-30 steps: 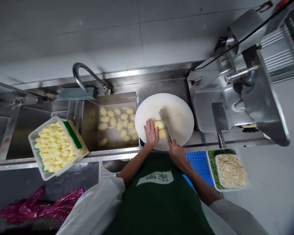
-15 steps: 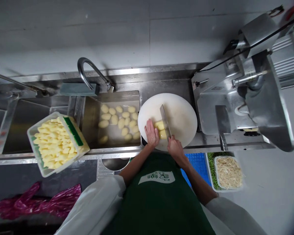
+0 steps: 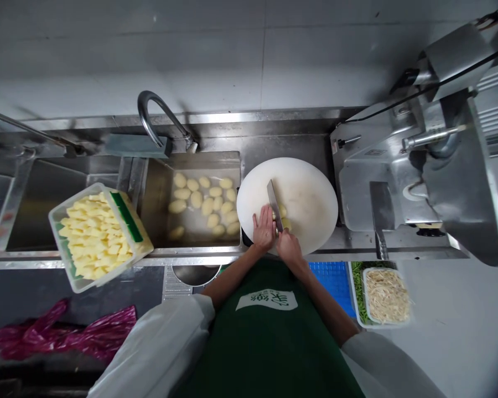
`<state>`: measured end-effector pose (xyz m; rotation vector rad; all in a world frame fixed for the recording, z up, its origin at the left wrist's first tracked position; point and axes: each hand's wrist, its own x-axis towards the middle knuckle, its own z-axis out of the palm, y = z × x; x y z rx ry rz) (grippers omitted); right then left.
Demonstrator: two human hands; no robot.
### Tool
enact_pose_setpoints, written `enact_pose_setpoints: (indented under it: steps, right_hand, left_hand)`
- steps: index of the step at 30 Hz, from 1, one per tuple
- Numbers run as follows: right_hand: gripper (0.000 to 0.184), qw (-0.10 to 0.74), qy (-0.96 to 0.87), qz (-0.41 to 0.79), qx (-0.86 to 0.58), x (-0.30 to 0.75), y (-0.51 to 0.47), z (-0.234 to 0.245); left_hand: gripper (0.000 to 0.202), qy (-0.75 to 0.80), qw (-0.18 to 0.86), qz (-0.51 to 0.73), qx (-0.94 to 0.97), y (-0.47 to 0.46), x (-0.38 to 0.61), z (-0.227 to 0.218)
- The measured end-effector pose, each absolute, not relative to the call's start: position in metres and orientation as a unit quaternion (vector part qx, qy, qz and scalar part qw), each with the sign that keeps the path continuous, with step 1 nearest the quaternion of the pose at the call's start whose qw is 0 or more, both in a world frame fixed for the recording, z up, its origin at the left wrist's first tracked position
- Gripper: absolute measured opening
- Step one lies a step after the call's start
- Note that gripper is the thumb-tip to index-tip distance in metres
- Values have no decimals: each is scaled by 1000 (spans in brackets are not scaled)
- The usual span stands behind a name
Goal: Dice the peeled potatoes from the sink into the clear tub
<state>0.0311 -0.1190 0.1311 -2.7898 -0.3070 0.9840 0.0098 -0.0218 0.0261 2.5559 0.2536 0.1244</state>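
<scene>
A white round cutting board (image 3: 311, 188) lies in front of me. On it my right hand (image 3: 289, 249) grips the handle of a cleaver (image 3: 274, 202), blade upright and slanting away to the left. Peeled potato pieces (image 3: 283, 211) rest against the blade's right side. Left of the blade, my left hand (image 3: 264, 231) presses on the rest of the potato, which its fingers mostly cover. Its fingertips are very close to the cleaver, and its thumb sticks out to the left.
Several peeled potatoes (image 3: 207, 207) lie in water in the sink (image 3: 157, 221), under a curved faucet (image 3: 149, 119). A tub (image 3: 62, 271) of cut potatoes straddles the sink edge at left. A slicer (image 3: 431, 166) and a second cleaver (image 3: 382, 207) are at right.
The cleaver and my right hand have shifted left across the potato, and pieces now lie right of the blade. My left hand's fingers have come close to the blade.
</scene>
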Motion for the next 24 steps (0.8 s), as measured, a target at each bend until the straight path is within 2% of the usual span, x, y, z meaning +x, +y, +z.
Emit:
enact_pose_setpoints:
  steps: [7, 9, 12, 15, 19, 21, 24]
  right_hand:
    - [33, 121, -122, 271, -947, 63, -137, 149]
    - [32, 186, -106, 246, -945, 75, -161, 147]
    - [33, 338, -40, 254, -905, 83, -212, 133]
    - [37, 439, 44, 281, -852, 68, -265, 109]
    - [48, 504, 134, 288, -803, 26, -309, 75]
    - [50, 526, 143, 287, -788, 7, -311, 63]
    - [49, 515, 119, 311, -790, -8, -287, 58]
  left_hand:
    - [57, 112, 304, 50, 945, -19, 6, 28]
    - [56, 134, 334, 62, 931, -15, 7, 32]
    - [55, 157, 364, 85, 914, -12, 15, 40]
    - [58, 109, 331, 67, 935, -19, 30, 49]
    - [74, 42, 249, 40, 967, -39, 43, 52]
    - [78, 43, 218, 45, 974, -46, 44, 49]
    - [80, 48, 197, 53, 978, -49, 43, 44]
